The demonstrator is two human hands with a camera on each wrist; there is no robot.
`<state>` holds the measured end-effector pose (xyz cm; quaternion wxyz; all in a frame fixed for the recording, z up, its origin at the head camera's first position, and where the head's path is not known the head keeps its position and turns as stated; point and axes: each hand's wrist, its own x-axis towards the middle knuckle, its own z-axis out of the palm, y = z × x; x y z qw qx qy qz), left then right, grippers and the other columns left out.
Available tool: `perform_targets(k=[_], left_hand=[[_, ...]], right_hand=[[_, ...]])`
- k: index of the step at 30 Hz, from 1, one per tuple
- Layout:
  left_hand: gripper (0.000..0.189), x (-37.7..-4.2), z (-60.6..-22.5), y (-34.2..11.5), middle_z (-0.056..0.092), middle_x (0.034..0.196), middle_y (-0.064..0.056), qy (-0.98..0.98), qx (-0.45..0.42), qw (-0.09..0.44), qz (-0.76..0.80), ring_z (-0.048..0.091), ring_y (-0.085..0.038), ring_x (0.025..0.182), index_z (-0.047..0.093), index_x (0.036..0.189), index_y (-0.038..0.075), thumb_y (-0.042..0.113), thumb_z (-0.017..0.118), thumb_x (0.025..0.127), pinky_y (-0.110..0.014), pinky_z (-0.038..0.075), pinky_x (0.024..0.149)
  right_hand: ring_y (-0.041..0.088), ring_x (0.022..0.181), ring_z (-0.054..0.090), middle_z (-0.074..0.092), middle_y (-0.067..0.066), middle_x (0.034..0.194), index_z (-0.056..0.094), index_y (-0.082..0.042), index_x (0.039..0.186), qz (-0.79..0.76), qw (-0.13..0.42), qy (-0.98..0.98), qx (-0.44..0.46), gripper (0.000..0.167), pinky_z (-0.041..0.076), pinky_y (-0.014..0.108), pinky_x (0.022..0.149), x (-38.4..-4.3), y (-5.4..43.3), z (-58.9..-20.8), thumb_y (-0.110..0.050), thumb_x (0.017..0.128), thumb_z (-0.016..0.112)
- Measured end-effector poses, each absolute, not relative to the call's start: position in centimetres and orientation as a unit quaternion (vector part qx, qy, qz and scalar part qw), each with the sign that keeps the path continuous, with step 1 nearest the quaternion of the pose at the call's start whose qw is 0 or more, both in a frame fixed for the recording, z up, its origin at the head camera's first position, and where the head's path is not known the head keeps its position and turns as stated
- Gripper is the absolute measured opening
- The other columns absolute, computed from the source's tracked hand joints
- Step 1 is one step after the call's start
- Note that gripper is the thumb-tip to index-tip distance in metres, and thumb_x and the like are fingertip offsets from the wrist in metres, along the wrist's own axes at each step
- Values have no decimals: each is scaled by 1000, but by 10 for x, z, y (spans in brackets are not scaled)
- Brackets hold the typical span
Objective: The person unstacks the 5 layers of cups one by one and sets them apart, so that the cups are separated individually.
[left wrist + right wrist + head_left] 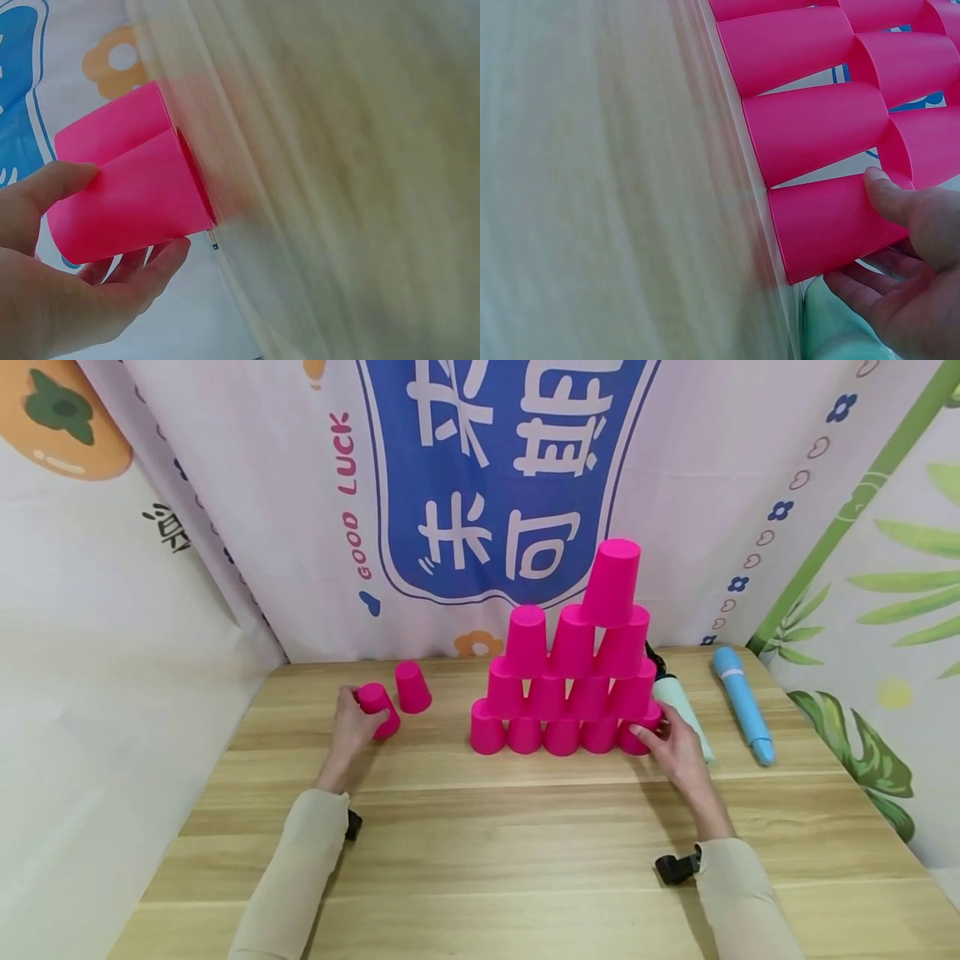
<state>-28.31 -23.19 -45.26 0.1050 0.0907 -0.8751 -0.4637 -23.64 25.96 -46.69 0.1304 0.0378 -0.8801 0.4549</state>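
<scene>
My left hand [352, 727] grips a pink cup [142, 199] that stands upside down at the left of the table, thumb on one side and fingers on the other. Just behind it stands a second upside-down pink cup [412, 687]. To the right rises a stepped wall of upside-down pink cups [561, 737] in stacked rows, topped by a single cup [613, 583] right of centre. My right hand [678, 747] holds the end cup [825, 225] of the bottom row at its right side, thumb in front. Part of that cup is hidden by the hand.
A mint-green bottle [686, 714] with a black top lies right behind my right hand. Farther right is a blue microphone-shaped object [742, 706]. A printed curtain [300, 527] hangs along the back edge of the wooden table [495, 860].
</scene>
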Motion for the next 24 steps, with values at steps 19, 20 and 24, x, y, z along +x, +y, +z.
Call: perform_targets(k=[19, 20, 24], left_hand=[[72, -267, -419, -223, 37, 135, -29, -890, 38, 234, -390, 32, -43, 124, 34, 138, -7, 6, 73, 80, -52, 27, 106], [68, -265, -410, -218, 38, 135, -28, -885, 23, 261, -386, 32, -42, 125, 37, 137, -7, 5, 73, 81, -51, 28, 106], [52, -255, -368, -187, 42, 134, -21, -850, -54, 323, -412, 35, -34, 127, 44, 130, -5, -2, 66, 83, -46, 30, 108]], right_hand=[[46, 112, 55, 53, 29, 126, 40, 5, 140, 457, 126, -880, 38, 59, 48, 54, 93, -239, 258, -467, -20, 93, 65], [46, 112, 55, 53, 29, 126, 40, 5, 140, 457, 127, -880, 38, 59, 47, 54, 93, -239, 259, -466, -21, 93, 65], [46, 112, 55, 53, 30, 126, 40, 5, 140, 458, 127, -879, 33, 59, 48, 53, 92, -238, 259, -467, -20, 93, 65]])
